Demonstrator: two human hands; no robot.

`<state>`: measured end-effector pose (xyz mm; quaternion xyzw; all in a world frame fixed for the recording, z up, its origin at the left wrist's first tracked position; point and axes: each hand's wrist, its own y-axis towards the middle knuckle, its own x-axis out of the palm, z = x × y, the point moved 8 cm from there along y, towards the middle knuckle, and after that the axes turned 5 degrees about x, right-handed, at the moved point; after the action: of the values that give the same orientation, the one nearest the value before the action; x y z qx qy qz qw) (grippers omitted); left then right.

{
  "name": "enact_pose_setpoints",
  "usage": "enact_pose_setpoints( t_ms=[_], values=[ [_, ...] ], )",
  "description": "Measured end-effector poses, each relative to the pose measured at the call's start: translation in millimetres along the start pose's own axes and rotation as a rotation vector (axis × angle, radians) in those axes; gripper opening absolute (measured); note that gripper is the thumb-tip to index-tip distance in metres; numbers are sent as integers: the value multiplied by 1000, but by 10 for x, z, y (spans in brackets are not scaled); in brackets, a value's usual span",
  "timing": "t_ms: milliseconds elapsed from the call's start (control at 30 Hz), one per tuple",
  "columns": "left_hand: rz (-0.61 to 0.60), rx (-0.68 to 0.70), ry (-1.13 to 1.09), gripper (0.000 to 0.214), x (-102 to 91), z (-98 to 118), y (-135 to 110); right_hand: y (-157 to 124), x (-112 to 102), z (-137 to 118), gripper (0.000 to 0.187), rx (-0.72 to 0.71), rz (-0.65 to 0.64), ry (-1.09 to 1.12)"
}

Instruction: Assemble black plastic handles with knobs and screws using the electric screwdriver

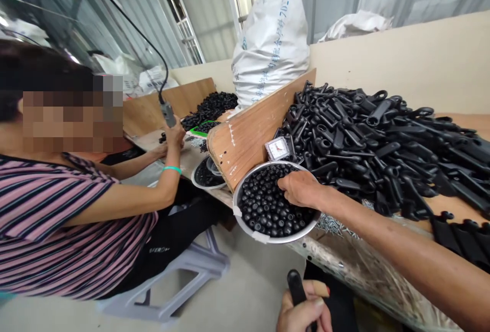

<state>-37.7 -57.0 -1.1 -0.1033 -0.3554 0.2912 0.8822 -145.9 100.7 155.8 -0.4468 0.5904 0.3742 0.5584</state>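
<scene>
My right hand [301,189] reaches in from the right, over a metal bowl [238,208] full of round black knobs [264,204] with small holes. Its fingers are curled together among the knobs, and the fingertips are partly hidden. Low in the view, my left hand [304,311] is wrapped round a black plastic crank handle [295,287], whose rounded end points up. Behind the bowl a large heap of black crank handles [363,133] spreads over the table. Small metal screws [335,225] lie beside the bowl, under my right forearm.
A wooden divider board [245,138] stands behind the bowl, with a small square clock [278,148] against it. To the left, a co-worker in a striped shirt [57,220] holds a hanging power screwdriver [167,113]. A white sack [271,46] stands behind the board.
</scene>
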Motion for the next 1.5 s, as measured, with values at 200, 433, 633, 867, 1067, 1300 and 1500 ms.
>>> enact_pose_setpoints(
  t_ms=[200,433,633,867,1067,1300,1500],
  values=[
    [143,688,-46,19,-207,1505,-590,-463,-311,92,26,-70,175,387],
    [-19,449,115,32,479,1078,-376,-1681,-438,9,14,-276,529,895],
    [-58,373,94,44,818,575,-344,-2357,-248,-150,14,-314,634,666],
    [-140,281,36,43,986,273,-470,-2861,-34,-76,23,-267,859,457],
    [-150,177,-8,43,1044,55,-480,-2962,122,13,20,-120,905,578],
    [-148,311,346,21,992,34,-336,-2915,141,111,32,-76,873,692],
    [-111,342,470,15,853,-15,-246,-2833,261,67,31,-42,798,762]
  ],
)
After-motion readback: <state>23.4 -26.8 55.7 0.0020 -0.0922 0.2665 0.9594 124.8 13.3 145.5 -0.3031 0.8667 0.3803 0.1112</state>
